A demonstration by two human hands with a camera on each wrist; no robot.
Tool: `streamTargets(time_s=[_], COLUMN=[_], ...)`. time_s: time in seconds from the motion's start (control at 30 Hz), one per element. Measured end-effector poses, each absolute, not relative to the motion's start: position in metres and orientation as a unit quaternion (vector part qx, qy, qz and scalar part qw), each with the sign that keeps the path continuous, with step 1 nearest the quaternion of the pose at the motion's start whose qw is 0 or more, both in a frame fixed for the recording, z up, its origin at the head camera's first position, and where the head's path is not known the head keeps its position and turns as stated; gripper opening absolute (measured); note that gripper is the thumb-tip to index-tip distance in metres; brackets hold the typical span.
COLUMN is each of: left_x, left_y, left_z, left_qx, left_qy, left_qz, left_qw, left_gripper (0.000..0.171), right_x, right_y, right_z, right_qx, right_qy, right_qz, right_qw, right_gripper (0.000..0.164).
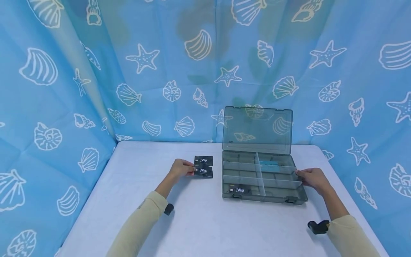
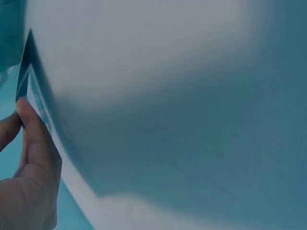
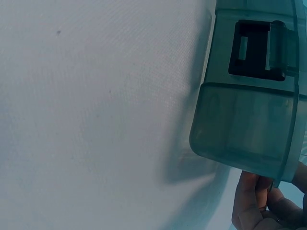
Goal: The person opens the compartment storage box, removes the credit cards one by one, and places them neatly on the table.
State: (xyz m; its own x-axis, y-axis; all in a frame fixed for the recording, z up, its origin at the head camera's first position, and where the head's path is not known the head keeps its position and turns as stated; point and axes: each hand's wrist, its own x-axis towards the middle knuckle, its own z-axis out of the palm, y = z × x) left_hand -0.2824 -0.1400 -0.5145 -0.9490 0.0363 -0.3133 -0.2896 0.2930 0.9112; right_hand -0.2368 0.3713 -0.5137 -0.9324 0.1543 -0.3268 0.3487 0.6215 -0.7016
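Observation:
My left hand (image 1: 182,168) pinches the left edge of a black card marked "Vip" (image 1: 207,173). Tilted up, that card (image 2: 25,67) shows beyond the thumb and fingertips in the left wrist view. A second black "Vip" card (image 1: 208,159) lies just behind it, partly overlapped in the head view. To the right stands a grey see-through compartment box (image 1: 282,195) with its lid raised. My right hand (image 1: 313,178) grips the box's right side wall; in the right wrist view its fingers (image 3: 248,191) bend around the wall near a corner.
Another "Vip" card (image 1: 242,189) lies in the box's front left compartment, and a light blue piece (image 1: 269,166) in a right one. Thin clear dividers (image 1: 260,175) split the box. The raised lid (image 1: 258,130) stands before a blue shell-print curtain (image 1: 173,71). A white cloth covers the table (image 1: 205,225).

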Motion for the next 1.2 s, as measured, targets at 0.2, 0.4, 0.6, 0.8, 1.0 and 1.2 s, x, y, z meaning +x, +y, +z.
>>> streamTargets(time_s=[0.2, 0.4, 0.6, 0.8, 1.0, 1.2], left_x=[-0.286, -0.294, -0.299, -0.302, -0.303, -0.303], left_y=[-0.139, -0.136, -0.132, -0.125, -0.124, -0.125], left_z=[-0.519, -0.521, -0.520, -0.517, -0.522, -0.529], left_qx=[-0.114, -0.119, -0.094, -0.064, -0.075, -0.083], left_qy=[0.817, 0.847, 0.906, 0.939, 0.939, 0.934], left_qz=[0.548, 0.504, 0.397, 0.326, 0.324, 0.337], left_qw=[0.136, 0.121, 0.113, 0.091, 0.088, 0.081], left_gripper=[0.026, 0.029, 0.029, 0.044, 0.042, 0.038], right_x=[-0.237, -0.235, -0.234, -0.236, -0.239, -0.235], right_y=[0.372, 0.370, 0.370, 0.370, 0.371, 0.369], right_z=[-0.515, -0.511, -0.511, -0.511, -0.514, -0.513], right_qx=[0.148, 0.136, 0.136, 0.140, 0.156, 0.153], right_qy=[0.892, 0.890, 0.888, 0.888, 0.885, 0.886], right_qz=[-0.411, -0.419, -0.421, -0.422, -0.421, -0.418], right_qw=[0.114, 0.119, 0.124, 0.121, 0.124, 0.128], right_gripper=[0.061, 0.062, 0.061, 0.065, 0.066, 0.069])
